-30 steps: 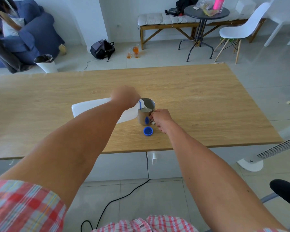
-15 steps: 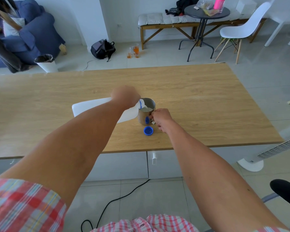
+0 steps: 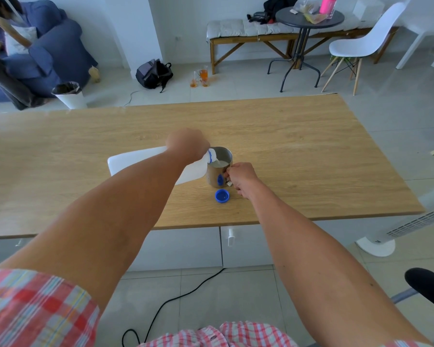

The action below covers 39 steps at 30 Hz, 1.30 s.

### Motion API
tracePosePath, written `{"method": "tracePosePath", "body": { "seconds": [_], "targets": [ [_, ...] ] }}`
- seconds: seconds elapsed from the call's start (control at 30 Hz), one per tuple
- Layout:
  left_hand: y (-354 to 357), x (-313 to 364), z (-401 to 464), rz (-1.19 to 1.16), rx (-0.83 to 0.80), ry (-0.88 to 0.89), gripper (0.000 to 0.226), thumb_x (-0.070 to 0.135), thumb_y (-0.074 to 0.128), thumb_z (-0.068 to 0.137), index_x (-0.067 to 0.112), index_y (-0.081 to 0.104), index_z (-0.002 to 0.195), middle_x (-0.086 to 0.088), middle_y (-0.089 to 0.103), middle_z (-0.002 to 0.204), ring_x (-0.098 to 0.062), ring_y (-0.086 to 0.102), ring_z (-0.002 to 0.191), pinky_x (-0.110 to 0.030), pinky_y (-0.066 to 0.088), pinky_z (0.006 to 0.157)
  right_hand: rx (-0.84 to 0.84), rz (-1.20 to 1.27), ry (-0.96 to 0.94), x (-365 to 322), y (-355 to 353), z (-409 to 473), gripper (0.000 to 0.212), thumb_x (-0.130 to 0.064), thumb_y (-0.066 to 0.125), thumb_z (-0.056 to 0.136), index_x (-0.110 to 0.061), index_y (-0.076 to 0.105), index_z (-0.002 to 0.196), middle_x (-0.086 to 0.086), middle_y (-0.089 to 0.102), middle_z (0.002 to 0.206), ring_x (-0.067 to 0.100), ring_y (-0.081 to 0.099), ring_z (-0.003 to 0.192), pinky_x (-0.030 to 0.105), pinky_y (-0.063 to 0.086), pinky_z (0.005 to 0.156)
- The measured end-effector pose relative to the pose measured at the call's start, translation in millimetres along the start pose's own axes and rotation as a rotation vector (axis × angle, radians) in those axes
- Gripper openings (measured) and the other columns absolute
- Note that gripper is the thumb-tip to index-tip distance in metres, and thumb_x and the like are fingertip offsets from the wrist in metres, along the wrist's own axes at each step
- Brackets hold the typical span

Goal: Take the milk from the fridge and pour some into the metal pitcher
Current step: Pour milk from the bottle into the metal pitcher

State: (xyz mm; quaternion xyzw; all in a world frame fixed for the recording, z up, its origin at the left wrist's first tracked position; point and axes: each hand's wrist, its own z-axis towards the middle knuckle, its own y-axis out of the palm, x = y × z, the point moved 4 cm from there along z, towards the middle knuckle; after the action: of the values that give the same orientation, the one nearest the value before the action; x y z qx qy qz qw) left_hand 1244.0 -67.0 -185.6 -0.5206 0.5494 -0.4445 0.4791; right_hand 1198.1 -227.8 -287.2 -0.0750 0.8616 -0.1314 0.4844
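Observation:
A white plastic milk jug (image 3: pixel 135 161) is tipped almost flat over the wooden table (image 3: pixel 298 146), its blue-ringed spout over the rim of the metal pitcher (image 3: pixel 218 171). Milk runs from the spout into the pitcher, which holds white milk. My left hand (image 3: pixel 188 145) grips the jug near its neck. My right hand (image 3: pixel 242 177) holds the pitcher's handle on its right side. The jug's blue cap (image 3: pixel 221 196) lies on the table just in front of the pitcher.
The table's near edge runs just behind white drawers (image 3: pixel 186 246). A black cable (image 3: pixel 176 299) lies on the floor below. A white fan (image 3: pixel 391 234) stands at the right. Beyond the table are a bin (image 3: pixel 69 95), a backpack (image 3: pixel 153 73) and a white chair (image 3: pixel 361 43).
Hands, jug and pitcher stay in the same place. The pouring goes on, and the milk level in the pitcher looks slightly higher.

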Motion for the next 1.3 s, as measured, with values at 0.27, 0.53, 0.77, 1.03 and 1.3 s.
{"method": "tracePosePath", "body": {
  "seconds": [0.27, 0.53, 0.77, 1.03, 1.3],
  "targets": [
    [0.6, 0.6, 0.7, 0.000, 0.001, -0.003, 0.026, 0.027, 0.043, 0.096, 0.017, 0.051, 0.073, -0.005, 0.056, 0.078, -0.023, 0.050, 0.063, -0.035, 0.041, 0.062, -0.003, 0.004, 0.007, 0.8, 0.5, 0.8, 0.022, -0.008, 0.049, 0.095, -0.008, 0.070, 0.089, 0.007, 0.058, 0.074, 0.014, 0.034, 0.047, 0.023, 0.030, 0.044],
    [-0.3, 0.8, 2.1, -0.009, -0.001, -0.003, 0.026, 0.027, 0.044, 0.096, 0.017, 0.051, 0.073, -0.005, 0.056, 0.078, -0.023, 0.050, 0.063, -0.035, 0.041, 0.063, 0.000, 0.010, 0.012, 1.5, 0.6, 2.7, 0.025, -0.008, 0.051, 0.094, 0.001, 0.072, 0.103, 0.008, 0.059, 0.076, 0.014, 0.035, 0.049, 0.025, 0.031, 0.045],
    [-0.6, 1.6, 1.4, 0.003, -0.003, -0.003, 0.025, 0.027, 0.046, 0.096, 0.016, 0.052, 0.074, -0.005, 0.058, 0.079, -0.023, 0.051, 0.063, -0.035, 0.041, 0.063, -0.008, 0.024, 0.011, 0.5, 0.7, 1.8, 0.022, -0.008, 0.051, 0.094, -0.008, 0.072, 0.087, 0.007, 0.060, 0.073, 0.017, 0.043, 0.055, 0.025, 0.035, 0.049],
    [-1.3, 2.8, 1.1, 0.018, -0.005, 0.003, 0.026, 0.026, 0.045, 0.097, 0.018, 0.050, 0.074, -0.005, 0.055, 0.079, -0.028, 0.058, 0.076, -0.036, 0.042, 0.065, -0.002, 0.019, 0.002, 1.4, 0.7, 3.9, 0.022, -0.007, 0.051, 0.095, -0.008, 0.071, 0.086, 0.007, 0.060, 0.072, 0.015, 0.039, 0.049, 0.024, 0.032, 0.045],
    [-0.5, 3.2, 1.4, 0.032, -0.001, 0.015, 0.021, 0.027, 0.044, 0.097, 0.016, 0.056, 0.084, -0.004, 0.053, 0.078, -0.028, 0.057, 0.077, -0.037, 0.041, 0.066, -0.004, 0.019, 0.001, 1.1, 0.0, 2.3, 0.022, -0.003, 0.048, 0.092, -0.006, 0.069, 0.088, 0.007, 0.058, 0.069, 0.013, 0.033, 0.043, 0.016, 0.025, 0.034]
  ]
}}
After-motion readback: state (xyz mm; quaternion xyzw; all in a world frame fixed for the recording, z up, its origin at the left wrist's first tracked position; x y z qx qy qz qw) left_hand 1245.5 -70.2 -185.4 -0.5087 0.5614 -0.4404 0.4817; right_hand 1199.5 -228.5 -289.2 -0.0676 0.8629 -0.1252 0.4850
